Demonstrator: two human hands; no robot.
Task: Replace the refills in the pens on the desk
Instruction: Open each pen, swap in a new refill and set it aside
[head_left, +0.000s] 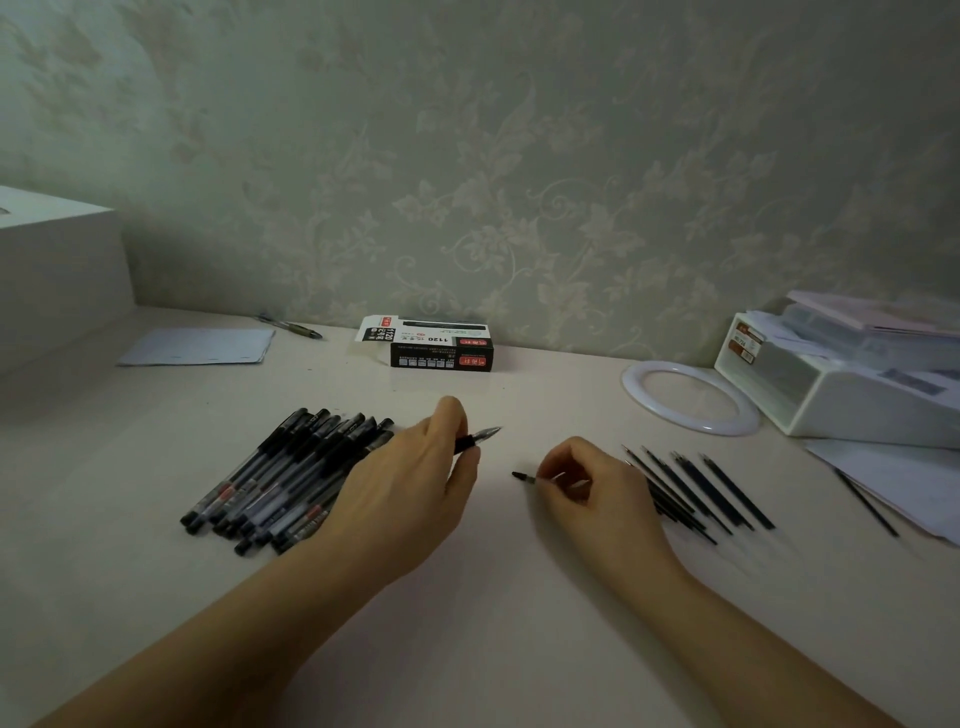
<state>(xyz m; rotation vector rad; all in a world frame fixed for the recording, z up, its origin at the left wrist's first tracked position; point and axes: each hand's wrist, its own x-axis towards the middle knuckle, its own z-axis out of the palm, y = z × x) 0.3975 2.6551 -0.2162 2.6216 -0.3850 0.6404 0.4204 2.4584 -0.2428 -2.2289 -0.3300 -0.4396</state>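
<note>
A heap of several black capped pens (291, 473) lies on the white desk (467, 597) at the left. My left hand (410, 488) hovers beside the heap and grips a pen (478, 437) whose clear tip points right. My right hand (597, 493) pinches a thin dark refill (524, 476), its tip sticking out to the left. Behind the right hand, several loose dark refills (701, 493) lie fanned out on the desk.
A black and white pen box (436, 345) stands open by the wall. A white ring (691, 397) and a white tray of papers (841, 384) sit at the right, a single refill (867, 504) on papers there. A paper sheet (197, 347) and a pen (291, 326) lie back left.
</note>
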